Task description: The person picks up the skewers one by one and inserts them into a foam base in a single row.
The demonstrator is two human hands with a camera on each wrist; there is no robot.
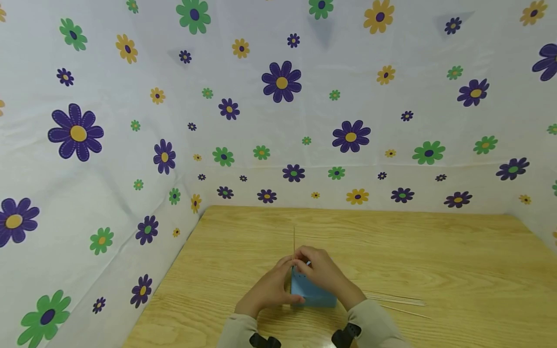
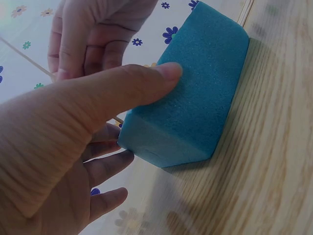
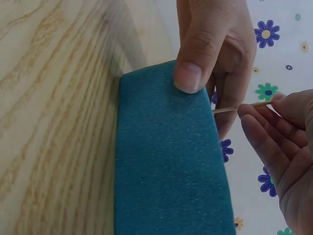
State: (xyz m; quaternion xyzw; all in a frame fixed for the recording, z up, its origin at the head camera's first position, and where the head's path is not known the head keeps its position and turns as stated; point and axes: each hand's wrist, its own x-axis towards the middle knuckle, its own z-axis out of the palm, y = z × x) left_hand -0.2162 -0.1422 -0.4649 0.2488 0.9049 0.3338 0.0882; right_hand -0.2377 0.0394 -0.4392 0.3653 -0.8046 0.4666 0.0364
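Block (image 1: 312, 296): on the surface (image 1: 457, 261), directly between the hands, long axis apparently left to right. Stick (image 1: 294, 239): roughly upright, at right angles to that axis, lower end meeting the block's upper side near its left end; depth of entry cannot be determined. Left hand (image 1: 271, 287): nearer that end, gripping the block, thumb pressed to the near face, fingers around the end. Right hand (image 1: 321, 271): reaches across above the block, pinching the stick between thumb and fingers. Obstruction: fingers mask the contact point from the head view. Spare sticks (image 1: 398, 299): flat, right of the block, beside the right forearm.
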